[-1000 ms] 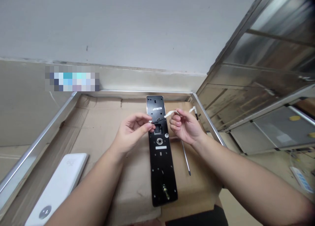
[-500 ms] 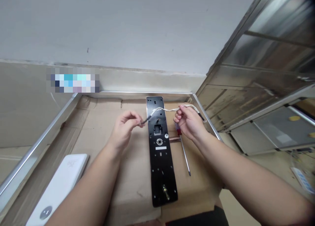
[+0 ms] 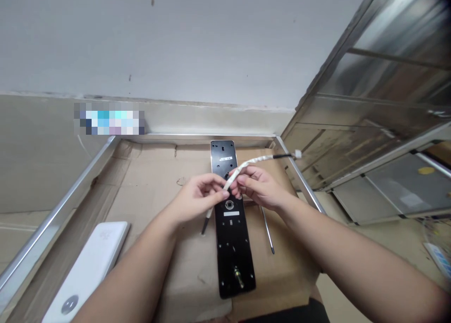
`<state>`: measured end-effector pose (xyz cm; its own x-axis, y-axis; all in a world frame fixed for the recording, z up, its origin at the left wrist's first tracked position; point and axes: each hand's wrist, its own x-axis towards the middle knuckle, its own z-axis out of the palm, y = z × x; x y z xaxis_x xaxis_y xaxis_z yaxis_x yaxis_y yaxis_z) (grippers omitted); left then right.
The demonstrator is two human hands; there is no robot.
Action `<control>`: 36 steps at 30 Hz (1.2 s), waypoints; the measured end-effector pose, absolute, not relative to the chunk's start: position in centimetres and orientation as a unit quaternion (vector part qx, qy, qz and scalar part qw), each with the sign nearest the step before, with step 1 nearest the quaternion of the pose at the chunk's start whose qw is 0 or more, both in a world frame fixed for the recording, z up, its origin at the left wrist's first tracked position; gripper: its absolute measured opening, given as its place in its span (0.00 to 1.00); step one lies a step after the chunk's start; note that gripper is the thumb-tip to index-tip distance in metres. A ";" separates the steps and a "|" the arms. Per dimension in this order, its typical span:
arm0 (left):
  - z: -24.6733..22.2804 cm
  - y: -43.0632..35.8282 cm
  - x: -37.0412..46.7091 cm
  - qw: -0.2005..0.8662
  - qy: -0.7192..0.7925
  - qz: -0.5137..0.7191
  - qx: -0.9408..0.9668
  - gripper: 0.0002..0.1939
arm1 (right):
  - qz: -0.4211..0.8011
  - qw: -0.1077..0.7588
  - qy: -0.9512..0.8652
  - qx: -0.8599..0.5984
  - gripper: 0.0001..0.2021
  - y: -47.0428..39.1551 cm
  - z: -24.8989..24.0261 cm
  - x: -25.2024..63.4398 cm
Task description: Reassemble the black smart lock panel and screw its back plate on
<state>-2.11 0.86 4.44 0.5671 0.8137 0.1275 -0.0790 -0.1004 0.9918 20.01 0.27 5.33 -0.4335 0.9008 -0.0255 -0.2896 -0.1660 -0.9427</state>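
Above a long black door lock panel, both hands pinch a white-wrapped wire cable. My left hand grips it near its middle, thumb on top. Close beside it, my right hand has its fingers closed around the cable. One end, with a black sleeve and a small white connector, sticks out to the upper right. The other black-sleeved end hangs below my left hand, left of the panel. The panel lies flat, its back side up, with a square hole and a brass-coloured post. Its middle is partly hidden by my hands.
A screwdriver lies right of the panel, its handle hidden by my right hand. A white panel rests at the left on the cardboard. Metal rails edge the bench, and a wall stands behind it.
My hands have come together over the panel, the left moving right, the right moving left and down. The cable, earlier stretched between them, is now gripped near its middle with its ends hanging free.
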 end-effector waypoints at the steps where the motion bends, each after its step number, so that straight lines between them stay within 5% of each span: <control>1: 4.5 1.0 -2.3 0.588 0.302 0.393 0.639 0.09 | 0.686 0.435 -0.487 -0.321 0.16 0.4 5.4 20.1; 5: 4.6 2.1 -3.4 0.430 0.444 0.510 0.598 0.06 | 0.481 0.427 -0.631 -0.434 0.14 1.0 5.9 21.8; 10: 4.4 3.1 -5.0 0.228 0.610 0.457 0.606 0.03 | 0.238 0.245 -0.742 -0.577 0.11 1.8 6.2 25.0; 20: 2.5 4.5 -6.7 0.207 0.682 0.015 0.701 0.07 | 0.226 0.076 -0.682 -0.691 0.21 3.2 4.0 25.5; 30: 2.3 4.3 -6.4 0.181 0.653 0.024 0.735 0.29 | 0.240 -0.003 -0.652 -0.719 0.31 2.9 3.1 24.5; 36: 1.7 3.9 -5.6 0.163 0.575 0.015 0.802 0.29 | 0.266 0.031 -0.660 -0.702 0.36 3.1 4.3 25.1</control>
<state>-5.57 3.92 1.72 0.3384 0.9267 -0.1637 0.9171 -0.2857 0.2780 25.06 3.07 4.29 -0.0133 0.9431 -0.3323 0.9098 -0.1264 -0.3953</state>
